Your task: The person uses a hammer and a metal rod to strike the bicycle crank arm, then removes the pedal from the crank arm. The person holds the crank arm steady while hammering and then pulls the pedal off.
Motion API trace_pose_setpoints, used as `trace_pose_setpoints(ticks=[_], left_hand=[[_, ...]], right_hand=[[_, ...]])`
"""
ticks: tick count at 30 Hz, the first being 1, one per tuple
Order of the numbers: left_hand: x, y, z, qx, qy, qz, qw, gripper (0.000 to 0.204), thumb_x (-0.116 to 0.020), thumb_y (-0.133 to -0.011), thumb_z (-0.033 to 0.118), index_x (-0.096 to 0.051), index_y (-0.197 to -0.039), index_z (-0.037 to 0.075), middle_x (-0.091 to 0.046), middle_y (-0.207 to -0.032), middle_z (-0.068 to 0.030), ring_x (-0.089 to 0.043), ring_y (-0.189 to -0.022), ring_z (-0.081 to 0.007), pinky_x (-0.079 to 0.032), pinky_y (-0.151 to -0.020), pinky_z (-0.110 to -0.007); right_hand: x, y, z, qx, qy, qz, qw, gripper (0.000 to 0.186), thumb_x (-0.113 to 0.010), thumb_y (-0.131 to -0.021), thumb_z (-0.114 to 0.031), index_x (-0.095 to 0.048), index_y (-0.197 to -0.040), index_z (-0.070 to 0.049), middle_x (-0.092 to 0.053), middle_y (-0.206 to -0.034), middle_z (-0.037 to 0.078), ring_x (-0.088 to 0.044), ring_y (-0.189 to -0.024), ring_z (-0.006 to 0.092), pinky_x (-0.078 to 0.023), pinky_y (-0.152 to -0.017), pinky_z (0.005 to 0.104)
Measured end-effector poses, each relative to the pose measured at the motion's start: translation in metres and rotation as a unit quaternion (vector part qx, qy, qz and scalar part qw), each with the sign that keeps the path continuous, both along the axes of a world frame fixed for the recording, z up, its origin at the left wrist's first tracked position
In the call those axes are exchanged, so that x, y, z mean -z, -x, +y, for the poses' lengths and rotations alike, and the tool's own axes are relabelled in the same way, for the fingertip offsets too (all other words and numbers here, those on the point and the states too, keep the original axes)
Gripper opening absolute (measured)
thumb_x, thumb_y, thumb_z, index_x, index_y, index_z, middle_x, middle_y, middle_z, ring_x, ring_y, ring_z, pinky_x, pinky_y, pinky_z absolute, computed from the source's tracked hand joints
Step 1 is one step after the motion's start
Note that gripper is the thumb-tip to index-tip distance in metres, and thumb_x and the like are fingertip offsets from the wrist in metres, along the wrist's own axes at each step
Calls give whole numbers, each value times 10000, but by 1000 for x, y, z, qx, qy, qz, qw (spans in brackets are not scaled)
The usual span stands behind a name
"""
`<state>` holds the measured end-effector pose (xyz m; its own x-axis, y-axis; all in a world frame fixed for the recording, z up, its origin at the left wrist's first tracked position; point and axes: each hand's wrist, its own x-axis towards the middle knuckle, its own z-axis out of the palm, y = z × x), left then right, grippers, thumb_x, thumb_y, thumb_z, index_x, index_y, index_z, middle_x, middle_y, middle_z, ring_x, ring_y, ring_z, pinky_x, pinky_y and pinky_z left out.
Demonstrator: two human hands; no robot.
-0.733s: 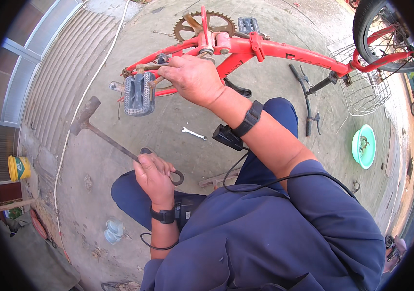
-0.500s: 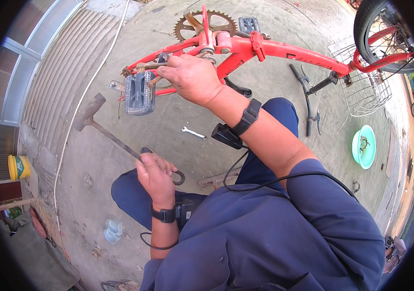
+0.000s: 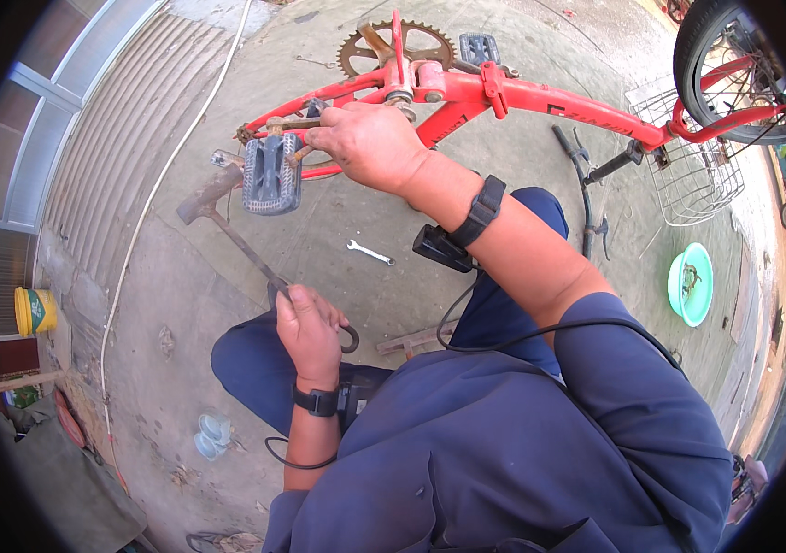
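Note:
My left hand (image 3: 308, 334) is closed round the handle of a hammer (image 3: 246, 247). Its rusty head hangs just left of a grey bicycle pedal (image 3: 271, 177), and the handle's curved end sticks out past my fist. My right hand (image 3: 365, 143) grips the rusty crank arm (image 3: 301, 123) beside that pedal; a short rusty piece (image 3: 300, 157) shows below the fingers, and whether it is held too I cannot tell. The red bicycle frame (image 3: 457, 120) lies behind my hand, with a rusty chainring (image 3: 397, 46) at its far side.
A combination wrench (image 3: 371, 252) lies on the concrete between frame and knees. To the right are the handlebar (image 3: 586, 207), wire basket (image 3: 706, 189), front wheel (image 3: 688, 55) and a green basin (image 3: 691, 286) with small parts in it. A yellow bucket (image 3: 35, 311) stands left, near a pale hose (image 3: 133, 244).
The hammer has moved right and slightly up with my left hand, its head now closer to the pedal. My right hand stays on the crank arm, shifted only slightly in view.

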<state>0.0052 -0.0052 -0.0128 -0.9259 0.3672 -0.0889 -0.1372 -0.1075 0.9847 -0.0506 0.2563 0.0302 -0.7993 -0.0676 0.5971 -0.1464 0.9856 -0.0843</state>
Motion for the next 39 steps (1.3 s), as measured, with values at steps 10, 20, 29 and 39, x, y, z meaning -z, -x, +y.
trace_pose_setpoints(ticks=[10,20,29,39], left_hand=[[3,-1,-3,5,-3,7,1000,346,-392,-1141,326,-413,-895,84,-359,-609,14,-396,-496,-93,-469,-505,-302],[3,-8,-7,36,-2,-69,997,373,-392,-1137,371,-420,-898,87,-353,-606,12,-388,-493,-98,-460,-499,-303],[-1,-12,7,-17,-129,-119,984,407,-350,-1142,411,-412,-875,111,-358,-613,2,-378,-495,-115,-462,-512,-323],[-12,-1,7,-47,-124,-87,987,404,-339,-1143,415,-400,-885,109,-341,-605,4,-371,-498,-110,-461,-514,-326]], right_hand=[[-6,2,-2,5,-21,-47,999,252,-637,-864,-120,-736,-1073,-220,-633,-908,14,-680,-895,223,-577,-693,386],[3,7,-2,23,-6,-40,999,215,-623,-886,-156,-749,-1051,-213,-654,-930,20,-685,-903,236,-576,-693,388],[1,10,-2,31,-6,-31,999,191,-654,-902,-191,-739,-1072,-197,-678,-978,1,-701,-884,240,-573,-665,402],[3,11,-3,35,-5,-3,999,187,-611,-906,-162,-750,-1026,-196,-659,-897,21,-697,-846,251,-562,-663,405]])
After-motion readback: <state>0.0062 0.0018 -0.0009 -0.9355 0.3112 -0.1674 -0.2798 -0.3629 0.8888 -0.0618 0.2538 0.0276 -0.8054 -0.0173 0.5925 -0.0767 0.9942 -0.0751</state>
